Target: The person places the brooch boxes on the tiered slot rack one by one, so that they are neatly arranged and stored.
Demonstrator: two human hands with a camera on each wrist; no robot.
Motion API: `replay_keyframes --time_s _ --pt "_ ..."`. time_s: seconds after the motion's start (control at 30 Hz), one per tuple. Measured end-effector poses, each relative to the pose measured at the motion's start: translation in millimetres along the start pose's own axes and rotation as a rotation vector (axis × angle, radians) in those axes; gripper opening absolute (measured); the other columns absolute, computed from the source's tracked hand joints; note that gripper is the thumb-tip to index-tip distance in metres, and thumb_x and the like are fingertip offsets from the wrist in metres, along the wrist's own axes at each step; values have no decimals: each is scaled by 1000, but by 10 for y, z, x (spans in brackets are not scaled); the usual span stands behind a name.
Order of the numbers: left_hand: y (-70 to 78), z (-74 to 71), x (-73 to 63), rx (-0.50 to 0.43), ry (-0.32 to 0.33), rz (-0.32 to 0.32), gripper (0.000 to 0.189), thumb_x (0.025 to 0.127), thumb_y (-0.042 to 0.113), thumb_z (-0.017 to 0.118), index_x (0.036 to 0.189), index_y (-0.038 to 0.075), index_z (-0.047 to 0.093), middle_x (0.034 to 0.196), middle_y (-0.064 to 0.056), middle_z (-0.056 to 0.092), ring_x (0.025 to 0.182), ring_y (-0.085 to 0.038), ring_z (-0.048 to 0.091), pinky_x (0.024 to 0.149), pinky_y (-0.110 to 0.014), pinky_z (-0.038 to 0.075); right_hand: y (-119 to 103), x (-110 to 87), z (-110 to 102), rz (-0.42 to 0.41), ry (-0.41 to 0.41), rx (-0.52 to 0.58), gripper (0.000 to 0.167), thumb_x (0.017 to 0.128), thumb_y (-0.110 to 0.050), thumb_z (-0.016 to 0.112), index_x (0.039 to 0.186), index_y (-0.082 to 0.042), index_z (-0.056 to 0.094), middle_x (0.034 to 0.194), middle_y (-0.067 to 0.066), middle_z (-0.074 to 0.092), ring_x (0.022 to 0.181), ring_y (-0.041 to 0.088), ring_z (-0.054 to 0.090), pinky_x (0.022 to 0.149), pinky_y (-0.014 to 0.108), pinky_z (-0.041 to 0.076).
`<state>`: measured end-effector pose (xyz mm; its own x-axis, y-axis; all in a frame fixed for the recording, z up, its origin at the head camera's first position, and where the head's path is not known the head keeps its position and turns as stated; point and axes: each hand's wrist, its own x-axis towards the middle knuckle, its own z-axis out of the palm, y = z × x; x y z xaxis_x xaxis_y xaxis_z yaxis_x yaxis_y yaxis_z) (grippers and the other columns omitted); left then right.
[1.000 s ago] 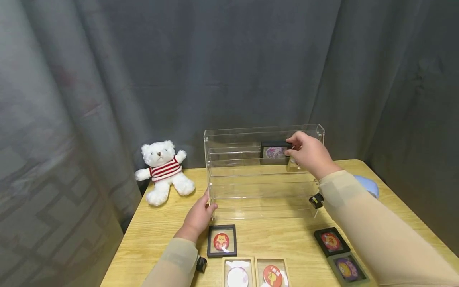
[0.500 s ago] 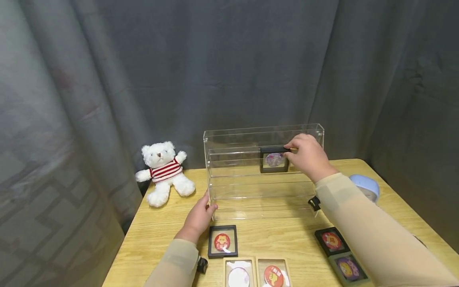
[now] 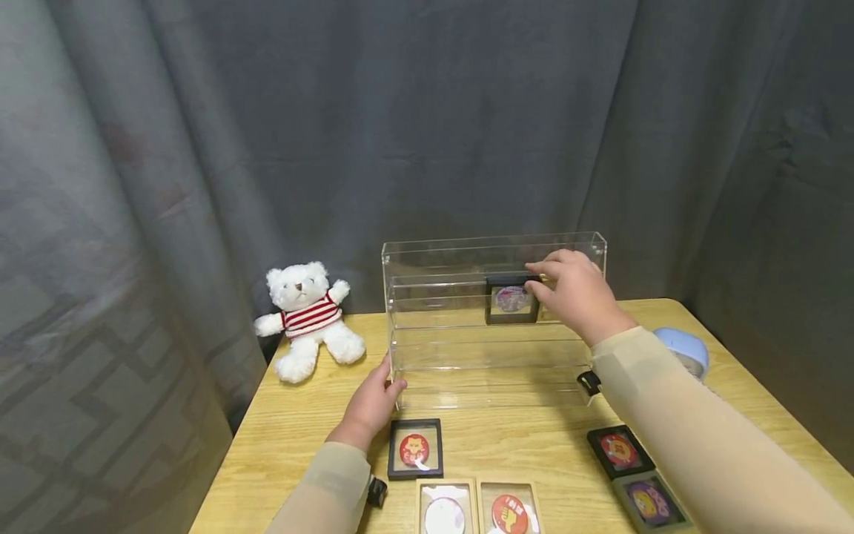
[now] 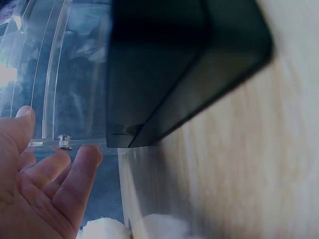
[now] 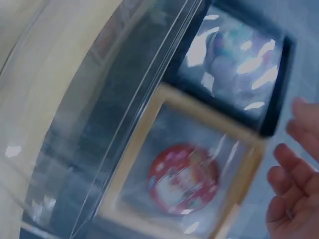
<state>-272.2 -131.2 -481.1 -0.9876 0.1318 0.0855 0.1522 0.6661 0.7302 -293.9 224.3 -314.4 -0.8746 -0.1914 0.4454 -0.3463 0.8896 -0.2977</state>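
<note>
A clear acrylic display rack (image 3: 494, 326) with several tiers stands on the table. My left hand (image 3: 370, 404) grips its lower left side, thumb in front and fingers behind the panel in the left wrist view. On an upper tier, toward the right, a black square frame (image 3: 512, 300) with a purple round badge stands upright. Right beside it is a light wood frame (image 5: 184, 179) with a red badge, mostly hidden behind my right hand (image 3: 577, 293) in the head view. In the right wrist view the right fingers (image 5: 294, 167) are spread apart, just off the frames' upper edges.
A black frame (image 3: 415, 449) and two light wood frames (image 3: 477, 512) lie in front of the rack. At right lie another black frame (image 3: 620, 450) and a greenish-grey one (image 3: 649, 500). A white teddy bear (image 3: 303, 319) sits left; a pale blue rounded object (image 3: 683, 347) lies right.
The black frame has come down onto the rack's tier beside the wood frame, and my right hand has loosened its fingers from it. My left hand stays on the rack's side.
</note>
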Motion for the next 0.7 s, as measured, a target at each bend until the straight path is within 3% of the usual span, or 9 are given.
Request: replay_keyframes --time_s 0.1,0.2,0.27,0.43,0.57,0.7 --pt "5 1 -7 11 -7 -6 67 101 25 61 159 22 27 145 -17 50 125 -34 51 103 -54 41 -173 -80 42 -55 32 78 34 95 -26 70 126 -13 69 112 6 63 105 29 55 92 49 43" --pt "8 -1 -11 9 -8 -11 68 101 25 61 159 22 27 145 -17 49 125 -34 52 102 -54 41 -403 -189 156 -101 -10 162 31 95 -29 71 123 -16 70 100 -3 63 86 17 57 75 38 49" --pt "7 -15 -12 6 -9 -12 68 100 26 61 159 22 27 146 -16 48 124 -34 52 102 -53 42 -560 -286 289 -113 -80 196 32 94 -33 71 122 -18 71 93 -8 61 77 11 55 67 32 49" --pt "7 -23 -3 2 -13 -4 69 100 25 62 159 22 27 146 -16 48 124 -35 52 102 -53 42 -842 -574 752 -133 -319 221 40 89 -43 73 122 -20 71 86 -15 60 69 4 54 62 27 48" --pt "2 -13 11 -8 -16 -2 68 100 25 62 159 24 27 147 -15 48 124 -35 53 102 -53 42 -921 -781 1158 -125 -486 240 52 83 -48 77 125 -19 68 81 -15 58 67 5 53 61 29 47" --pt "-8 -7 14 -25 -22 0 67 101 25 61 159 25 27 148 -14 47 124 -34 53 101 -54 42 -938 -936 1438 -93 -590 248 74 74 -49 84 136 -15 60 75 -14 54 66 6 52 60 29 45"
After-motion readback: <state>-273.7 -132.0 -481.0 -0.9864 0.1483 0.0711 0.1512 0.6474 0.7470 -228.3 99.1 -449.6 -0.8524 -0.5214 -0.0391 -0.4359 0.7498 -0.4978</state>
